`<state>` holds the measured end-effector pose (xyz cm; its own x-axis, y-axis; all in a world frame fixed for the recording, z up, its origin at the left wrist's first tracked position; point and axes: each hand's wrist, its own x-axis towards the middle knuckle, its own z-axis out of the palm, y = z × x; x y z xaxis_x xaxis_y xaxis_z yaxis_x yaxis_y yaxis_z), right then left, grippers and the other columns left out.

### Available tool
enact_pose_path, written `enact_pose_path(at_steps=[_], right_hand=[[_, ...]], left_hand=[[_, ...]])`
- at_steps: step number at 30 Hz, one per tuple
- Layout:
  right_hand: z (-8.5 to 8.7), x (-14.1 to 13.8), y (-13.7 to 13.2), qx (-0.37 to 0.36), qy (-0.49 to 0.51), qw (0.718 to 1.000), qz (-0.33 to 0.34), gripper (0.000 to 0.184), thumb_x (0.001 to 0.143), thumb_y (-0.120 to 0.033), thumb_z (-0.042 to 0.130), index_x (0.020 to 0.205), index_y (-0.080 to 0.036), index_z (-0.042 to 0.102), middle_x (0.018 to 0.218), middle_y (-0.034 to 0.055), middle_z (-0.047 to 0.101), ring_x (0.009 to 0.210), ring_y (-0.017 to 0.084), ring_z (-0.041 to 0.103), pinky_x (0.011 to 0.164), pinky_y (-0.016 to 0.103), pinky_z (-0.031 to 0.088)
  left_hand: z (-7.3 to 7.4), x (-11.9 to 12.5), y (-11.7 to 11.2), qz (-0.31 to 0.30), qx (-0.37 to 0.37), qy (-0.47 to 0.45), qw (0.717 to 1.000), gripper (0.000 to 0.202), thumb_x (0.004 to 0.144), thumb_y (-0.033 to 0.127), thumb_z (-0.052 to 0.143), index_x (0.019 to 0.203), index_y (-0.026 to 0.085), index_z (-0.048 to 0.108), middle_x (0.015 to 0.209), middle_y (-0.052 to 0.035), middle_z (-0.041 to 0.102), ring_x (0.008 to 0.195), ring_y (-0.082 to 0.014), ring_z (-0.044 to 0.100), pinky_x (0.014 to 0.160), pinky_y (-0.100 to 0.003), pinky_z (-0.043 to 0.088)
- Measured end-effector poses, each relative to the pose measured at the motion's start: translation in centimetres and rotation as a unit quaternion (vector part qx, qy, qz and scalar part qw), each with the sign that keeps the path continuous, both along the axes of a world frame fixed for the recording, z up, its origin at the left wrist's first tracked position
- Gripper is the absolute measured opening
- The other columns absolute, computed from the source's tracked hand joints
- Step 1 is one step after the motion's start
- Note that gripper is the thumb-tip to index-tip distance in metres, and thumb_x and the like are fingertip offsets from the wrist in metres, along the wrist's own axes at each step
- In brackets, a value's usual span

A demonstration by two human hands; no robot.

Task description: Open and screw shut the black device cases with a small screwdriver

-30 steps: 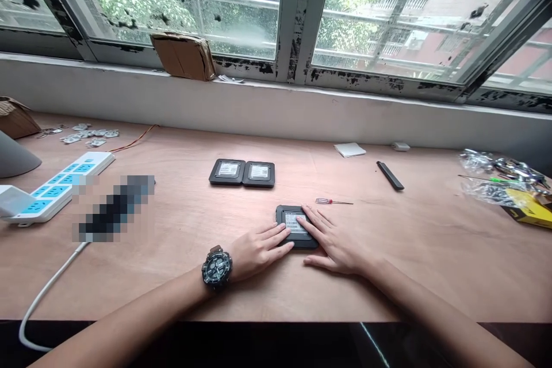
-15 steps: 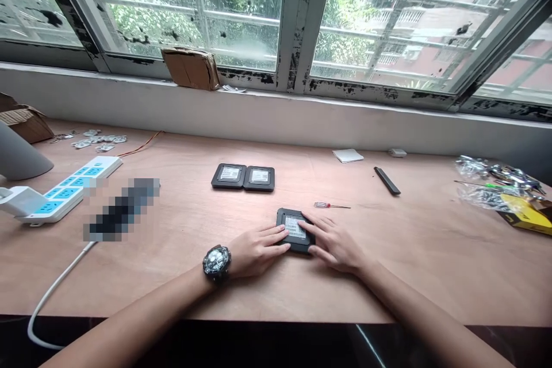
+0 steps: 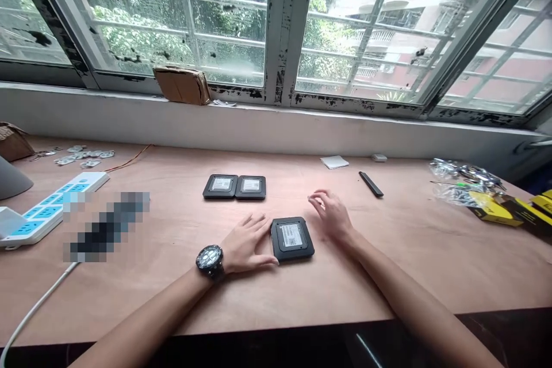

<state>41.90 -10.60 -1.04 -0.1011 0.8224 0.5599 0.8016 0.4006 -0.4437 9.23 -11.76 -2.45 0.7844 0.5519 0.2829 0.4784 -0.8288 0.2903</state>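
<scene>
A square black drive enclosure with a white label (image 3: 292, 238) lies flat near the front of the table. My left hand (image 3: 248, 241) rests against its left side, fingers spread and thumb along the near edge. To the right of the enclosure and apart from it, my right hand (image 3: 333, 214) has its fingers curled together over the spot where a small screwdriver lay. That screwdriver is now hidden by the hand. Farther back, two similar black enclosures, the left one (image 3: 221, 186) and the right one (image 3: 250, 187), lie side by side.
A black bar-shaped object (image 3: 371, 184) and a white paper pad (image 3: 334, 162) lie toward the back. On the left are a power strip (image 3: 56, 207) and a white cable (image 3: 41, 299). Plastic bags (image 3: 452, 192) and yellow-black boxes (image 3: 495, 214) occupy the right.
My right hand has left the enclosure and moved back and right, closing over the screwdriver's spot. My left hand has slid off the top to its left side. The view has shifted slightly.
</scene>
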Motion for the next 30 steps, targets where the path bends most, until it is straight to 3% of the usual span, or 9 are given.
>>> enact_pose_path(at_steps=[4, 6, 11, 19, 24, 27, 30], right_hand=[[1.5, -1.8, -1.1, 0.009, 0.238, 0.971, 0.016, 0.035, 0.105, -0.050, 0.038, 0.125, -0.024, 0.050, 0.100, 0.0094, 0.068, 0.090, 0.024, 0.065, 0.083, 0.044, 0.057], [1.6, -2.9, -1.9, 0.011, 0.282, 0.959, 0.041, 0.033, 0.105, -0.048, 0.036, 0.127, -0.025, 0.045, 0.098, 0.0082, 0.066, 0.089, 0.023, 0.063, 0.082, 0.042, 0.057], [0.7, -4.7, -3.4, -0.014, 0.289, 0.954, 0.083, 0.025, 0.104, -0.047, 0.040, 0.120, -0.028, 0.044, 0.093, 0.0050, 0.062, 0.085, 0.022, 0.061, 0.075, 0.040, 0.055], [0.6, -5.1, -3.4, -0.027, 0.296, 0.948, 0.111, 0.023, 0.104, -0.045, 0.044, 0.117, -0.026, 0.048, 0.092, 0.0041, 0.062, 0.084, 0.020, 0.061, 0.072, 0.036, 0.053], [1.1, -5.5, -3.5, -0.064, 0.314, 0.937, 0.135, 0.023, 0.095, -0.043, 0.064, 0.102, -0.026, 0.051, 0.101, 0.0052, 0.067, 0.077, 0.017, 0.061, 0.063, 0.030, 0.050], [1.6, -5.2, -3.6, -0.106, 0.343, 0.917, 0.170, 0.032, 0.092, -0.042, 0.069, 0.113, -0.027, 0.050, 0.087, 0.0002, 0.065, 0.069, 0.015, 0.058, 0.053, 0.026, 0.044], [2.0, -4.7, -3.9, -0.138, 0.316, 0.918, 0.194, 0.035, 0.099, -0.046, 0.056, 0.128, -0.026, 0.054, 0.085, 0.0006, 0.062, 0.062, 0.013, 0.051, 0.053, 0.027, 0.044]], left_hand=[[0.1, 0.4, 0.2, -0.017, -0.038, -0.007, 0.999, 0.101, 0.084, 0.076, 0.060, 0.159, 0.017, 0.026, 0.158, -0.0169, 0.039, 0.148, -0.0359, 0.034, 0.122, -0.054, 0.024], [0.2, 0.4, 0.3, -0.021, -0.049, -0.009, 0.999, 0.101, 0.084, 0.075, 0.061, 0.159, 0.018, 0.026, 0.159, -0.0162, 0.038, 0.149, -0.0354, 0.033, 0.123, -0.053, 0.024], [0.5, 0.2, 0.3, -0.015, -0.064, -0.017, 0.998, 0.101, 0.084, 0.075, 0.062, 0.159, 0.018, 0.026, 0.159, -0.0164, 0.039, 0.148, -0.0350, 0.034, 0.123, -0.054, 0.024], [0.7, -0.5, 0.3, 0.012, -0.070, -0.058, 0.996, 0.082, 0.088, 0.066, 0.065, 0.151, 0.018, 0.043, 0.154, -0.0159, 0.046, 0.144, -0.0334, 0.042, 0.118, -0.052, 0.037], [0.7, -1.2, 0.7, 0.035, -0.094, -0.070, 0.992, 0.075, 0.089, 0.063, 0.066, 0.147, 0.018, 0.050, 0.151, -0.0142, 0.050, 0.141, -0.0319, 0.046, 0.117, -0.048, 0.039], [0.6, -1.6, 1.0, 0.042, -0.101, -0.080, 0.991, 0.069, 0.091, 0.061, 0.065, 0.145, 0.019, 0.053, 0.148, -0.0127, 0.054, 0.139, -0.0300, 0.049, 0.116, -0.046, 0.041], [0.5, -2.0, 1.2, 0.048, -0.101, -0.093, 0.989, 0.059, 0.093, 0.058, 0.064, 0.139, 0.021, 0.059, 0.142, -0.0107, 0.060, 0.135, -0.0287, 0.054, 0.114, -0.043, 0.044]])
